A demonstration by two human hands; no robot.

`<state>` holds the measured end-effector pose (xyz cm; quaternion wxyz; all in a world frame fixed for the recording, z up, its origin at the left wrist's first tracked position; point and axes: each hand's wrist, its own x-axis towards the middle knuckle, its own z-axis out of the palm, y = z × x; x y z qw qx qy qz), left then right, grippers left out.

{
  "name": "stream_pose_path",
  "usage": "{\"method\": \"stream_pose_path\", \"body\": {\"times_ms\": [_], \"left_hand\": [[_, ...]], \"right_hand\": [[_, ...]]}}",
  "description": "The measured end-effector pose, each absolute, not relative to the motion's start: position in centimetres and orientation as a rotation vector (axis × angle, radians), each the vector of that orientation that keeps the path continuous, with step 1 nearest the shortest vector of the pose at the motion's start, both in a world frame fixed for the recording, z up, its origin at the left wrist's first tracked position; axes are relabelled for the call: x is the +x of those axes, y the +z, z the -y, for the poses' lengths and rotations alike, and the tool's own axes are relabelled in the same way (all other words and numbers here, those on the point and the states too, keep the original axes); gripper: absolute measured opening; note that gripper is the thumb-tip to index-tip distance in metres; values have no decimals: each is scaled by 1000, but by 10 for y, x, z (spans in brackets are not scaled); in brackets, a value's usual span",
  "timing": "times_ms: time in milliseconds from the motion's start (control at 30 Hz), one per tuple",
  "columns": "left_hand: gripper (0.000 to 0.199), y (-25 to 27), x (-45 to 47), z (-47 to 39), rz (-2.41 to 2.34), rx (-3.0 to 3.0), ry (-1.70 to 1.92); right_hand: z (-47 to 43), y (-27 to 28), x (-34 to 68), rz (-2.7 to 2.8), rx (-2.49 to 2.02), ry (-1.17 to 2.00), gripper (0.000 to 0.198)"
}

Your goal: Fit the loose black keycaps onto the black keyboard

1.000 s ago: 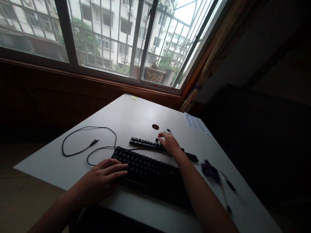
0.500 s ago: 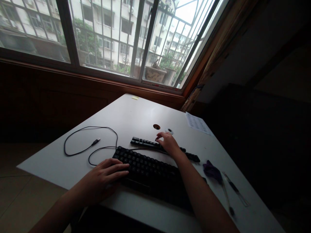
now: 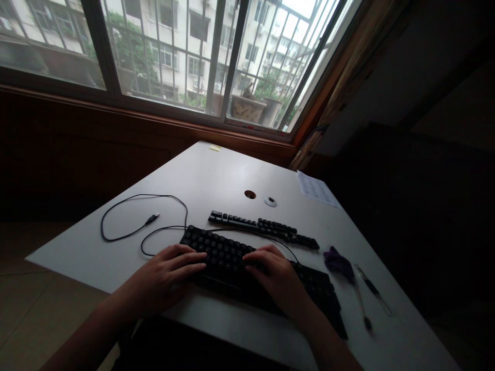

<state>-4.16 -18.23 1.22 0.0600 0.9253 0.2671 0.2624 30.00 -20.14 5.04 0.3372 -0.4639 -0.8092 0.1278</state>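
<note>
A black keyboard [image 3: 216, 252] lies tilted across the white desk, some of it under my hands. My left hand [image 3: 172, 273] rests on its left end, fingers stretched out over the keys and holding nothing. Over the middle of the keys, my right hand [image 3: 273, 273] has thumb and forefinger pinched at a small dark keycap, which is mostly hidden by the fingers. Behind the keyboard, loose black keycaps [image 3: 232, 219] lie in rows. A black cable [image 3: 145, 196] loops to the left, ending in a USB plug [image 3: 152, 218].
On the right lie a purple cloth [image 3: 338, 263], a thin brush [image 3: 361, 306] and a wire tool [image 3: 375, 291]. A printed sheet [image 3: 317, 189] is at the far right edge. A round hole [image 3: 250, 195] and its ring cover [image 3: 270, 201] are near the middle of the desk [image 3: 185, 175].
My right hand has moved back from the loose keycaps to the middle of the keyboard, uncovering the rows. My left hand has stayed in place on the keys. The view has tilted slightly.
</note>
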Motion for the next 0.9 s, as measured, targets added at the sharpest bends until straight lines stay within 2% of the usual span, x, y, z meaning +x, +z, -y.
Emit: {"method": "stream_pose_path", "body": {"times_ms": [433,900], "left_hand": [[53,11,-43,182,-802,2788,770],[50,10,-42,182,-805,2799,790]], "right_hand": [[221,30,285,2108,-1086,147,19],[224,24,285,2050,-1116,119,20]]}}
